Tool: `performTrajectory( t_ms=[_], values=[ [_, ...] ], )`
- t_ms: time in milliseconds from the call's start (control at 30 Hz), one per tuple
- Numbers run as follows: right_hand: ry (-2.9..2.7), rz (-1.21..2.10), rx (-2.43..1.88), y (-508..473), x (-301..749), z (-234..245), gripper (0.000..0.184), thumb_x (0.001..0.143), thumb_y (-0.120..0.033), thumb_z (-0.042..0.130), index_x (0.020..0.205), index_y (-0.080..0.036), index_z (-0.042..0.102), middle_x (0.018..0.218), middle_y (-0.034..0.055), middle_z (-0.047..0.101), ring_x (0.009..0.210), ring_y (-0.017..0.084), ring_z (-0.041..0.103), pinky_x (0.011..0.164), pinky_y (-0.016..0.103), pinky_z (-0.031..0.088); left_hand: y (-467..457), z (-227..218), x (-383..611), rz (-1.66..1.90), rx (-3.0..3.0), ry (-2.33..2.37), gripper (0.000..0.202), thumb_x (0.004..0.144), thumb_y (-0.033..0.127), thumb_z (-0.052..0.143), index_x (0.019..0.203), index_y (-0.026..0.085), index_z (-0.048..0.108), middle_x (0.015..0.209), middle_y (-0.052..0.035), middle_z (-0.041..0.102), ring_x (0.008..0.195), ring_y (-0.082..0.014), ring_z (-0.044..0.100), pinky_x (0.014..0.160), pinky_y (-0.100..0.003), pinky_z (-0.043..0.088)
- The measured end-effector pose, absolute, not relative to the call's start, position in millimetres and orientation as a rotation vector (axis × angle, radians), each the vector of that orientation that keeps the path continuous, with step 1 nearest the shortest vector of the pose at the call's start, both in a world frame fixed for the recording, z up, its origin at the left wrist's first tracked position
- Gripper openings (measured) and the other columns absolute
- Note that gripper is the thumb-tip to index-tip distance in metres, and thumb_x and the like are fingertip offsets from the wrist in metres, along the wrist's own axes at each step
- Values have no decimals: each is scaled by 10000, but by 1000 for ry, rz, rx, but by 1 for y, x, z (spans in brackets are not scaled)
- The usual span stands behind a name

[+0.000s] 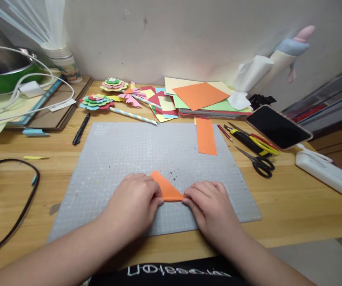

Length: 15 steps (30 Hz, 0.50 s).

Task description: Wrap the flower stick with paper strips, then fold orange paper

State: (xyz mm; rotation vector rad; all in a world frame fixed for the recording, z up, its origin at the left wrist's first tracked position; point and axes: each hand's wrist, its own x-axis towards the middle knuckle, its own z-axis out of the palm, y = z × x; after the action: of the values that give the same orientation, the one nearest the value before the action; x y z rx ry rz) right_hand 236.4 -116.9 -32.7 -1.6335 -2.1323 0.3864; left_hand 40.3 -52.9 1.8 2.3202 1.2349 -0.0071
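A piece of orange paper (167, 188), folded into a triangle, lies on the grey cutting mat (123, 151) near its front edge. My left hand (135, 198) covers the triangle's left part, its fingers closed on that side. At the right-hand corner, my right hand (208, 202) pinches the tip between thumb and fingers. The fold runs along the edge nearest me. Farther back on the mat lies an orange paper strip (206, 137).
Scissors (257, 161), a yellow-black cutter (245, 141), a red pencil (225, 133) and a phone (279, 126) lie at right. Paper flowers (96, 102) and stacked coloured paper (200, 96) stand behind. A black pen (81, 129) and a cable (29, 198) lie left.
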Motion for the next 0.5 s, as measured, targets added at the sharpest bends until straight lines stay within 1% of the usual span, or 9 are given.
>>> performTrajectory(
  t_ms=[133,300,400,500],
  values=[
    [-2163,408,-1767,-110,235,-28,121,872,-181,574,755,-206,595,753,0,616,750,193,549,704,347,295,-53,3,42,-43,2333,1244,156,817,230,541,727,184,659,777,-45,675,747,-201,559,720,-368,390],
    [-2200,464,-1912,-100,235,-18,126,825,-200,632,703,-215,606,753,19,619,766,220,568,672,354,316,-52,3,45,-57,2398,1285,195,810,264,519,713,184,667,754,-60,676,771,-231,566,726,-393,403],
    [-2215,559,-1961,-92,235,-12,138,804,-216,657,682,-218,592,732,15,618,755,221,573,668,358,338,-48,5,48,-146,2416,1320,218,786,278,512,673,183,672,715,-83,677,710,-239,578,677,-387,413],
    [-2211,544,-1926,-92,233,-10,109,786,-204,649,713,-212,568,750,13,624,742,213,578,669,360,354,-42,9,53,-244,2418,1339,216,760,277,507,659,185,675,683,-99,686,639,-247,591,613,-374,413]
  ],
)
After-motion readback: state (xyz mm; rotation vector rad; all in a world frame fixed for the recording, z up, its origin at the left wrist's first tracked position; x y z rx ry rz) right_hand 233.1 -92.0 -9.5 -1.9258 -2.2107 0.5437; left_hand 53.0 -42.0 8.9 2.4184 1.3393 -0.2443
